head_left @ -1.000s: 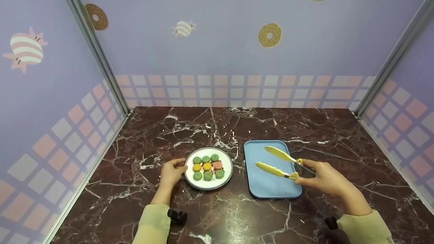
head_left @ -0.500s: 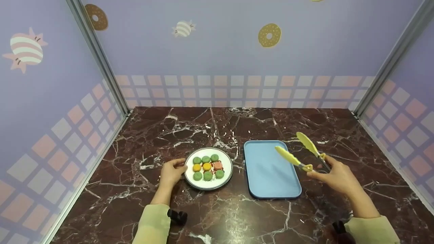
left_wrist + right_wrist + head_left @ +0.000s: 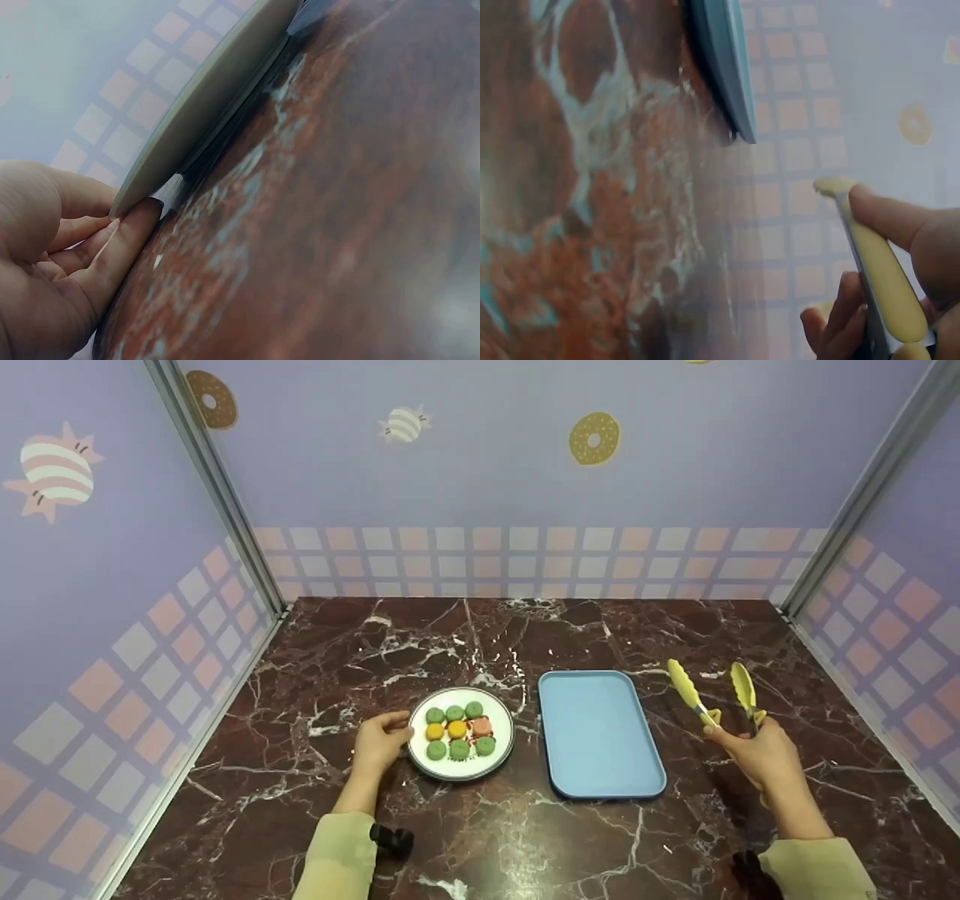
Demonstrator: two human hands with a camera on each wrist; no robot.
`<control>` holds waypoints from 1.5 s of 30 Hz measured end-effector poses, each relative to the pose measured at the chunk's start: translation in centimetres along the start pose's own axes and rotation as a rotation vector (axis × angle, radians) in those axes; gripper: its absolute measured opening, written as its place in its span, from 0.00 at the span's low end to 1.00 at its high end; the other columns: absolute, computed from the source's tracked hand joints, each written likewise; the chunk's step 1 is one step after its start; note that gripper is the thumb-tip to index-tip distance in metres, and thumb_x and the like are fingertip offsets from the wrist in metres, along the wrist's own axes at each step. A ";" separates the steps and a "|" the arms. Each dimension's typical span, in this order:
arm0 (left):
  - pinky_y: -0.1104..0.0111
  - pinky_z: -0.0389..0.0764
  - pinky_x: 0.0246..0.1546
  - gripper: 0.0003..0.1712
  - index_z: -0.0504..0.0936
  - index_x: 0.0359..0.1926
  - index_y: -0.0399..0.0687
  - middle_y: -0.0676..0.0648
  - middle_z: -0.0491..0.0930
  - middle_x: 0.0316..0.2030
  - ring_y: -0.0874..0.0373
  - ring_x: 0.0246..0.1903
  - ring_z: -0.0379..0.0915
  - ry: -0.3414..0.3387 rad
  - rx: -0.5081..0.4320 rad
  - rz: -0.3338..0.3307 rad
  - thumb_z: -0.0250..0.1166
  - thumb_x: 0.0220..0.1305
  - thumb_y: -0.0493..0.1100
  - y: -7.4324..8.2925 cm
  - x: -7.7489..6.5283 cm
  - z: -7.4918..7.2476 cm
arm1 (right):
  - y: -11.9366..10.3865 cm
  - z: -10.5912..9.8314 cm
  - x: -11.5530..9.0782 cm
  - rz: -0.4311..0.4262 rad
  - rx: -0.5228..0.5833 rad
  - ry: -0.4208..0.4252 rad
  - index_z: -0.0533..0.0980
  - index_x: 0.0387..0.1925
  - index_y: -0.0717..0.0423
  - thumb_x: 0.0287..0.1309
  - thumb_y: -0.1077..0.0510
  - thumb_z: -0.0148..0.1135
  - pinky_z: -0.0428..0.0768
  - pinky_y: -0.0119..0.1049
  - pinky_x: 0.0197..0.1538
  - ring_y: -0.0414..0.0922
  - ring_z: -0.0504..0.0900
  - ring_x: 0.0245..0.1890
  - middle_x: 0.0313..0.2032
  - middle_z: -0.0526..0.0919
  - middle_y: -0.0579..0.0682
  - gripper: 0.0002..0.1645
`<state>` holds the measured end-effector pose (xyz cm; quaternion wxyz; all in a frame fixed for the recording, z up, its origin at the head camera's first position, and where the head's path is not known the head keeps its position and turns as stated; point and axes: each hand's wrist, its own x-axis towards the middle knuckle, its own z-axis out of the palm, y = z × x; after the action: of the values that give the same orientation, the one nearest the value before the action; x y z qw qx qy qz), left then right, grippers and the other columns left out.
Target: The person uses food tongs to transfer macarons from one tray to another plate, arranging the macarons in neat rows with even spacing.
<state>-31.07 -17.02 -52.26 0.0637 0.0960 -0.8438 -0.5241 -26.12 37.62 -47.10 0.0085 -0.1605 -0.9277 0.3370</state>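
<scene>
My left hand (image 3: 379,742) pinches the left rim of a round white plate (image 3: 459,770) with a dark edge line. In the left wrist view the plate's rim (image 3: 199,105) sits between thumb and fingers. Small green, orange and pink cakes (image 3: 457,729) lie in rows on the plate. To the right of a blue tray (image 3: 601,735), my right hand (image 3: 769,757) holds yellow-tipped tongs (image 3: 743,687) with the two arms spread apart and nothing between them. The right wrist view shows the thumb along the tongs' yellow handle (image 3: 885,289).
The blue tray lies flat between the plate and the right hand, with nothing on it. Dark red marble tabletop (image 3: 420,652) surrounds both. Patterned lilac walls (image 3: 487,472) close off the back and sides.
My right hand has moved right with the tongs, from over the blue tray to beside it, and the tongs have turned to point away from me. The left hand and plate stay put.
</scene>
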 end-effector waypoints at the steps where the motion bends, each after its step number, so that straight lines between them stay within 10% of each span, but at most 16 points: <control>1: 0.72 0.85 0.35 0.21 0.84 0.56 0.31 0.30 0.86 0.50 0.43 0.46 0.86 0.001 0.006 0.004 0.68 0.63 0.34 -0.1 0.0 0.0 | 0.1 0.1 0.1 0.007 0.001 -0.002 0.63 0.59 0.78 0.61 0.31 0.65 0.78 0.57 0.47 0.67 0.77 0.46 0.47 0.77 0.74 0.54; 18: 0.75 0.81 0.31 0.21 0.84 0.56 0.31 0.30 0.86 0.49 0.43 0.45 0.85 -0.002 0.015 0.022 0.68 0.62 0.35 -0.2 -0.1 -0.1 | 0.8 1.3 2.3 0.032 -0.104 -0.125 0.43 0.64 0.95 0.68 0.33 0.57 0.71 0.70 0.64 0.83 0.67 0.61 0.58 0.60 0.95 0.67; 45: 0.69 0.84 0.39 0.21 0.84 0.56 0.32 0.31 0.87 0.48 0.42 0.47 0.85 -0.003 0.035 0.018 0.68 0.61 0.35 -0.1 0.1 0.0 | 0.9 1.1 2.7 0.049 -0.291 -0.175 0.49 0.60 0.95 0.61 0.26 0.60 0.73 0.72 0.61 0.84 0.66 0.57 0.54 0.59 0.95 0.72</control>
<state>-31.15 -17.11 -52.36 0.0656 0.0885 -0.8537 -0.5089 -28.56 38.42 -48.79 -0.1037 -0.1524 -0.9597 0.2121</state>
